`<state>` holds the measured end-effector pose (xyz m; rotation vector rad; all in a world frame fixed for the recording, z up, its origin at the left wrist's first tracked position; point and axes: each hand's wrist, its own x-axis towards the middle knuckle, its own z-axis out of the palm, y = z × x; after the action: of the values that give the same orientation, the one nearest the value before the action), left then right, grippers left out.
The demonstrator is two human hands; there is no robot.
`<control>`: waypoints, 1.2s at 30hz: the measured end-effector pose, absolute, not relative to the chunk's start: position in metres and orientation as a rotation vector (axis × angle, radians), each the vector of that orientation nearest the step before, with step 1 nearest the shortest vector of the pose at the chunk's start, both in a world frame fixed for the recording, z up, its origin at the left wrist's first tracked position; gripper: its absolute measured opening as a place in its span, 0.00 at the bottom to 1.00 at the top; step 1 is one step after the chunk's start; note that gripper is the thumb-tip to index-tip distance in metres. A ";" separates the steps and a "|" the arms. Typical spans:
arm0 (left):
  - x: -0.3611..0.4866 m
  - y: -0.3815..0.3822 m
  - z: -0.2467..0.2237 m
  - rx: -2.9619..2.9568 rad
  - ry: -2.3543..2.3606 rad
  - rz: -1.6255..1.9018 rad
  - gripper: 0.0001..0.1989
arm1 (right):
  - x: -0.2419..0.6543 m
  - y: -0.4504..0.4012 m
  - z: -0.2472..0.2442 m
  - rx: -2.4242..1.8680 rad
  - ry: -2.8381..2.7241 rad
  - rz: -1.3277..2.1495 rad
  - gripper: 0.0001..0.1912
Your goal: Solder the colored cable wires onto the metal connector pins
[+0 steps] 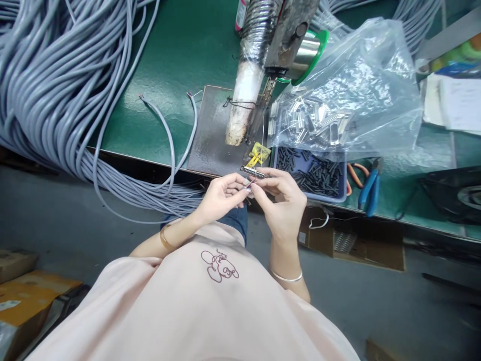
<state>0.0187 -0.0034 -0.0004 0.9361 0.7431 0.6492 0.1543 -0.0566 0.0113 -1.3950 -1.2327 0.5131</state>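
Connector (253, 173) sits at the near edge of the desk (180, 55), beside fine wires (251, 184) that left hand (221, 196) and right hand (283, 200) pinch, apparently for precise control; the tray (330, 198) lies right, likely for easy reach.

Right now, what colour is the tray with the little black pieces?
Blue-purple, best seen from the head view.

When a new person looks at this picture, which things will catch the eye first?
Probably the huge bundle of grey cables, which fills the upper left and hangs over the edge of the green table. Next, the clear plastic bag of metal parts at upper right, beside the green-rimmed spool. In the centre, two hands meet below a small connector.
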 end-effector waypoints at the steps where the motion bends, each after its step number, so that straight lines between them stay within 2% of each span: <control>1: 0.018 -0.004 -0.001 0.942 0.735 0.646 0.18 | 0.155 -0.056 0.011 -1.392 -1.227 0.528 0.03; 12: 0.017 -0.006 0.004 0.948 0.698 0.708 0.18 | 0.160 -0.055 -0.001 -1.269 -1.116 0.772 0.04; 15: 0.016 -0.004 0.008 0.878 0.695 0.712 0.16 | 0.160 -0.057 -0.001 -1.268 -1.132 0.611 0.02; 18: 0.014 -0.001 0.009 0.796 0.666 0.656 0.17 | 0.161 -0.059 0.004 -1.335 -1.323 0.278 0.09; 20: 0.013 -0.001 0.007 0.771 0.648 0.629 0.18 | 0.162 -0.060 0.008 -1.350 -1.504 0.160 0.09; 25: 0.012 -0.005 -0.001 1.040 0.788 0.797 0.15 | 0.158 -0.060 0.009 -1.411 -1.627 0.090 0.04; 30: 0.013 -0.015 0.001 1.504 0.909 1.110 0.06 | 0.150 -0.061 0.003 -1.441 -1.519 0.187 0.04; 33: 0.012 -0.016 0.003 1.378 0.912 1.056 0.07 | 0.151 -0.060 0.001 -1.401 -1.283 0.260 0.03; 36: 0.008 -0.009 0.003 1.015 0.863 0.943 0.13 | 0.159 -0.059 0.001 -1.363 -1.114 0.100 0.03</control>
<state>0.0082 -0.0087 0.0026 1.0150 0.8633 0.9428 0.1587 -0.0591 0.0006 -1.3632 -1.1144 0.0997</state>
